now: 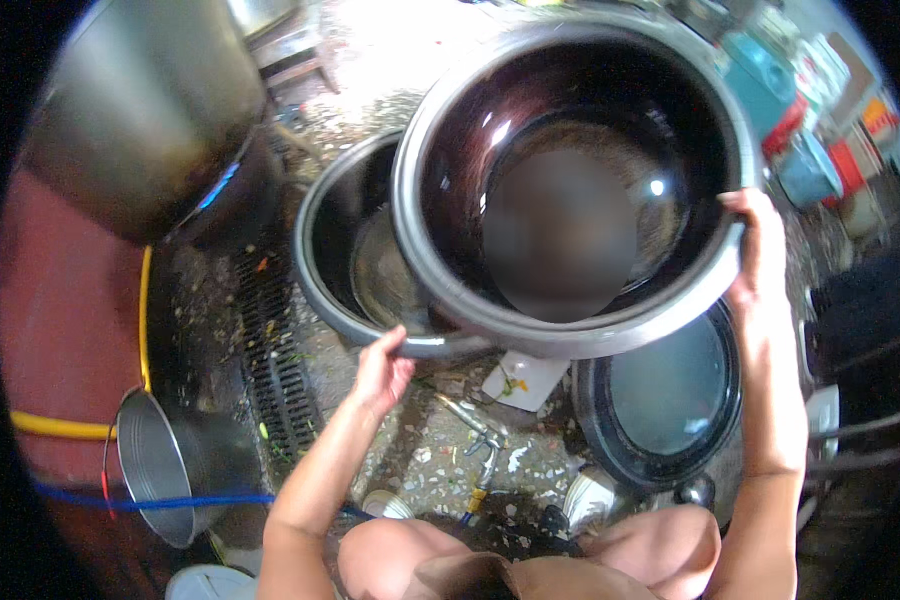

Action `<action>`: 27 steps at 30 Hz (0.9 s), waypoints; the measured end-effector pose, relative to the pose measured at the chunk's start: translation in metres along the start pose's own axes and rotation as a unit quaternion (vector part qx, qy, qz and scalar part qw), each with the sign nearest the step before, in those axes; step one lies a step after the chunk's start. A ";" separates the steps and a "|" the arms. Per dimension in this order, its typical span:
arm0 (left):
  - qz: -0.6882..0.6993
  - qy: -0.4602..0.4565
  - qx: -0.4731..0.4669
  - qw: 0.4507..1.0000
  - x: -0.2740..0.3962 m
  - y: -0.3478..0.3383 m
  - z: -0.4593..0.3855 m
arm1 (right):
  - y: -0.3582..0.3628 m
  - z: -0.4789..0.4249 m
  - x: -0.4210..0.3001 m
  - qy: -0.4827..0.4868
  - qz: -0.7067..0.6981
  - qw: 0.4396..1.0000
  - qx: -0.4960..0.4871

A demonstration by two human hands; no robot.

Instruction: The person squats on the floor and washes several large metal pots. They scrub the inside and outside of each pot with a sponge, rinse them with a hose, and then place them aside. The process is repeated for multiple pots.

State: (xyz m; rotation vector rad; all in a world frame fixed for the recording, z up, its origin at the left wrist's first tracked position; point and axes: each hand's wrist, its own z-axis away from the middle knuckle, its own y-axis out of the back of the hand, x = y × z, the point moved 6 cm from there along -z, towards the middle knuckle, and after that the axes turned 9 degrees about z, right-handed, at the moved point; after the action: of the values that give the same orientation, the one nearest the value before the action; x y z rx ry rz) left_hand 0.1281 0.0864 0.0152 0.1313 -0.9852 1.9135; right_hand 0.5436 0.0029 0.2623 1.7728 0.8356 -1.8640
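Observation:
My right hand (754,244) grips the right side of the rim of a large dark basin (570,334), which is tilted so that its inside faces me. Part of its bottom is blurred out. At its left and partly hidden behind it is a second dark basin (330,322) with a grey rim. My left hand (384,371) holds the near rim of that second basin, thumb on top. Below the big basin, a spray gun (484,435) on a hose lies on the wet floor. To its right stands a dark round basin (604,442) with cloudy water inside.
A large metal pot (150,112) stands at upper left. Below it are a floor drain grate (281,375), a metal bucket (217,465) on its side and a blue hose (217,501). A white tray (544,382) holds food scraps. Plastic containers (810,169) stand at upper right.

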 end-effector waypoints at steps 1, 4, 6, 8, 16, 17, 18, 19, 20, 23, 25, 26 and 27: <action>0.013 0.014 -0.012 1.000 -0.003 -0.016 -0.016 | 0.045 -0.004 -0.015 0.012 0.011 0.999 0.033; 0.012 -0.001 -0.016 1.000 -0.003 -0.049 -0.064 | 0.139 0.052 -0.057 0.005 -0.040 0.984 0.174; 0.029 -0.043 -0.053 0.997 -0.006 -0.060 -0.103 | 0.216 0.085 -0.086 0.050 -0.048 0.973 0.219; 0.004 0.005 0.024 1.000 -0.005 -0.044 -0.155 | 0.312 0.115 -0.093 0.076 -0.047 0.960 0.267; -0.022 -0.056 0.017 0.998 0.002 -0.086 -0.242 | 0.494 0.166 -0.007 0.039 -0.238 0.824 0.513; -0.119 -0.121 0.093 0.981 -0.034 -0.106 -0.214 | 0.502 0.171 0.002 0.038 -0.245 0.769 0.589; -0.226 -0.114 0.076 0.964 -0.053 -0.117 -0.199 | 0.538 0.175 0.013 0.047 -0.244 0.808 0.534; -0.336 -0.160 0.015 0.928 -0.082 -0.140 -0.176 | 0.569 0.177 0.029 0.035 -0.247 0.806 0.537; -0.433 -0.223 -0.031 0.873 -0.104 -0.161 -0.149 | 0.584 0.177 0.046 0.022 -0.259 0.796 0.547; -0.675 -0.548 -0.212 0.447 -0.178 -0.226 -0.040 | 0.578 0.164 0.090 0.007 -0.250 0.725 0.642; -0.704 -0.473 -0.349 0.399 -0.227 -0.259 0.000 | 0.610 0.173 0.112 0.008 -0.241 0.757 0.607; -0.723 -0.416 -0.424 0.352 -0.251 -0.266 0.009 | 0.631 0.180 0.124 0.014 -0.226 0.788 0.572; -0.733 -0.351 -0.497 0.303 -0.273 -0.265 0.015 | 0.653 0.191 0.135 0.020 -0.210 0.817 0.537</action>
State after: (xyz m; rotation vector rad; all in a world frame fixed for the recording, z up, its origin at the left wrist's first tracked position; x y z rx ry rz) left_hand 0.4802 -0.0531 0.0522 0.8130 -1.4775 -0.7609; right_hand 0.8351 -0.5874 0.0446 2.3469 0.0955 -2.9615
